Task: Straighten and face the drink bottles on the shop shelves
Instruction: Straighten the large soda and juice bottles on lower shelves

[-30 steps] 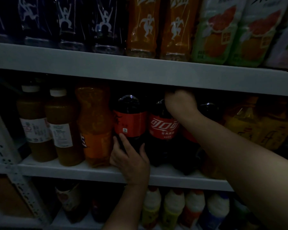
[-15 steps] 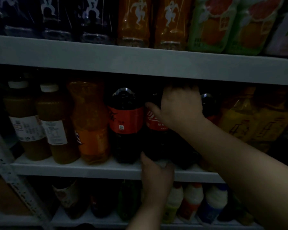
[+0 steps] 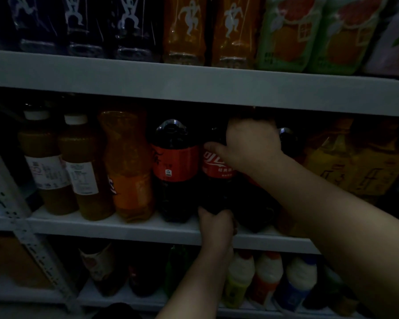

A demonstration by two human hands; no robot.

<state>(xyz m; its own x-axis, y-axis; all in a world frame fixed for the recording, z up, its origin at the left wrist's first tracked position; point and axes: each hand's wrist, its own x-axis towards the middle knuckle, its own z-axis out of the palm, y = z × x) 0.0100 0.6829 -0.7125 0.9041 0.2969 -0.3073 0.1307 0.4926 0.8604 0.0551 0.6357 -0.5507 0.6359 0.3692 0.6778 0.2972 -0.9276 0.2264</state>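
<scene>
Facing step: right hand [image 3: 251,143] grip clamps the cola bottle [image 3: 217,168] shoulder; left hand [image 3: 215,223] grip clamps its base. Probable next move: rotate label forward.

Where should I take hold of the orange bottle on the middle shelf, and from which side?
Probably from the front, around the upper body of the orange bottle: it stands upright, and the juice bottle and left cola bottle crowding it taper there, leaving finger room.
</scene>
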